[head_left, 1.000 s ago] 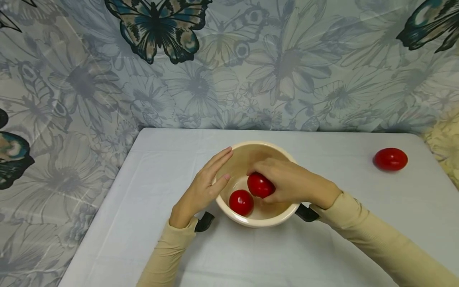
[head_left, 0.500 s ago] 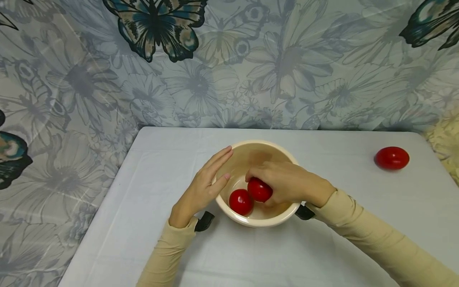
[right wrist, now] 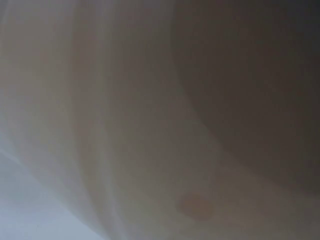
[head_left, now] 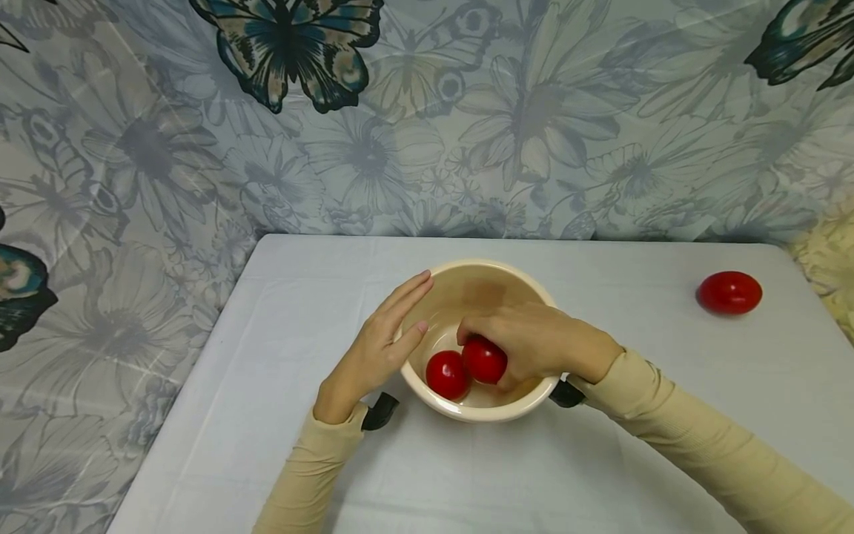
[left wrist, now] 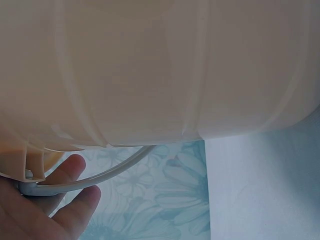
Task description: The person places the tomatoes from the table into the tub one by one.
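Note:
A cream bucket (head_left: 480, 414) stands upright on the table in the head view. Inside it, my right hand (head_left: 534, 337) grips a shiny red egg-shaped object (head_left: 485, 360), its fingertips partly hidden behind that object. A second red egg-shaped object (head_left: 448, 374) lies at the bottom, right beside the held one. My left hand (head_left: 373, 352) rests on the bucket's left rim with fingers extended and thumb over the edge. The left wrist view shows its fingertips by the grey bail handle (left wrist: 115, 171) under the bucket wall (left wrist: 140, 70). Only a blurred pale surface fills the right wrist view.
Another red egg-shaped object (head_left: 729, 293) lies at the table's far right. The white-covered table (head_left: 320, 297) ends at a butterfly-patterned cloth backdrop (head_left: 534, 148). Black wrist devices (head_left: 381, 411) sit near both sleeves. A pale yellow textured thing (head_left: 827, 259) is at the right edge.
My right hand has lowered slightly inside the bucket, bringing the held red object down beside the other one. My left hand has stayed on the rim.

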`<state>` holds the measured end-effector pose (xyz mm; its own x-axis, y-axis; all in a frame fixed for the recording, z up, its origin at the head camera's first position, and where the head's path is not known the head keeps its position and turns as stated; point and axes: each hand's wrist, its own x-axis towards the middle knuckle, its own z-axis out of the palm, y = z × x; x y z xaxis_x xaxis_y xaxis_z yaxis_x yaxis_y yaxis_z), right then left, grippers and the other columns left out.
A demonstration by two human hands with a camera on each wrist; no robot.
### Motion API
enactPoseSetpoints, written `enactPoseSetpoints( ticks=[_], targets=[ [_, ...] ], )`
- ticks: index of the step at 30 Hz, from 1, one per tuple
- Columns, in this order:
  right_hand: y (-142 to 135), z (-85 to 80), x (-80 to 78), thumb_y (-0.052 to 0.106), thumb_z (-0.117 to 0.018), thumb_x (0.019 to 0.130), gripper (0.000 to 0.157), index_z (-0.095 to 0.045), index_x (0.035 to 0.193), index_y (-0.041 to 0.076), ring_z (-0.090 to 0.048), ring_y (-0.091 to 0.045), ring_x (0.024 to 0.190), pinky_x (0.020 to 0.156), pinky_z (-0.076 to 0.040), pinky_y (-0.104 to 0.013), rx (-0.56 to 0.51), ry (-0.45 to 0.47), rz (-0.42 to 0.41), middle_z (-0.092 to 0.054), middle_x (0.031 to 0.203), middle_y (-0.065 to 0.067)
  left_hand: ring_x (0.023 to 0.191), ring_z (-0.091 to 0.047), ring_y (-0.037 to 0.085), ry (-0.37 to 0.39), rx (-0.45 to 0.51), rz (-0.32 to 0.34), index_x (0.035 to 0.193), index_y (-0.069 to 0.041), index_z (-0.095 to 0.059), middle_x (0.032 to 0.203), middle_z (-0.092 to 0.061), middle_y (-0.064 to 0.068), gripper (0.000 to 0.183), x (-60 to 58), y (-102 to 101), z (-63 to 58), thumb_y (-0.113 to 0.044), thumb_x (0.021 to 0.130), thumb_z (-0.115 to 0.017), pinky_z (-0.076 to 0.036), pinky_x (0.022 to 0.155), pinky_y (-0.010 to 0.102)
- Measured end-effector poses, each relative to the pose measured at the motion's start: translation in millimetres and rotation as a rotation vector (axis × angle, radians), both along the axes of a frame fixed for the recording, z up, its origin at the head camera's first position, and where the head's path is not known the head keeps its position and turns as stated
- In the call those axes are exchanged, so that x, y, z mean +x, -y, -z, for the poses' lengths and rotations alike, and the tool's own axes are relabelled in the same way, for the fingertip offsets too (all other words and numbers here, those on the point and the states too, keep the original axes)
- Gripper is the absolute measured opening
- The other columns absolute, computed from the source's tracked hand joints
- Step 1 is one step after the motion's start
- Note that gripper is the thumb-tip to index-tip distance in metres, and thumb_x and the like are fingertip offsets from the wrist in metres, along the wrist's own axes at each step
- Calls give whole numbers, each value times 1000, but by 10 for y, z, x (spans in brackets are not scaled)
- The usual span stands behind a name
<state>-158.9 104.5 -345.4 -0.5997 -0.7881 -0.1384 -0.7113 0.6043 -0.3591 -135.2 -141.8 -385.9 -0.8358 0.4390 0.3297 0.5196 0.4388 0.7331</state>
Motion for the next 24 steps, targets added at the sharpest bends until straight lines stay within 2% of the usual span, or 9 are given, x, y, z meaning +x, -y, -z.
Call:
enactPoseSetpoints(
  ticks=[8, 15, 24],
  targets=[
    [0, 13, -14, 24, -93, 60, 51, -63, 102, 28, -64, -11, 96, 89, -55, -35, 15, 22, -24, -68, 95, 14, 150, -31, 17, 5, -1, 2, 153, -9, -38, 162, -32, 0, 54, -8, 5, 6, -17, 101, -50, -27, 124, 42],
    [21, -2, -11, 24, -92, 61, 47, -64, 98, 29, -62, -11, 98, 89, -55, -33, 34, 96, -4, -67, 99, 15, 149, -32, 17, 2, 8, -1, 152, -9, -40, 161, -34, 1, 53, -4, 1, 8, -15, 100, -51, -27, 124, 43],
    [24, -27, -7, 29, -92, 63, 51, -69, 109, 25, -64, -13, 106, 96, -51, -36, 15, 171, -5, -70, 108, 10, 150, -31, 17, 12, 9, 3, 153, -10, -39, 161, -33, 0, 53, -14, 2, 18, -16, 101, -50, -27, 124, 43]
  ],
)
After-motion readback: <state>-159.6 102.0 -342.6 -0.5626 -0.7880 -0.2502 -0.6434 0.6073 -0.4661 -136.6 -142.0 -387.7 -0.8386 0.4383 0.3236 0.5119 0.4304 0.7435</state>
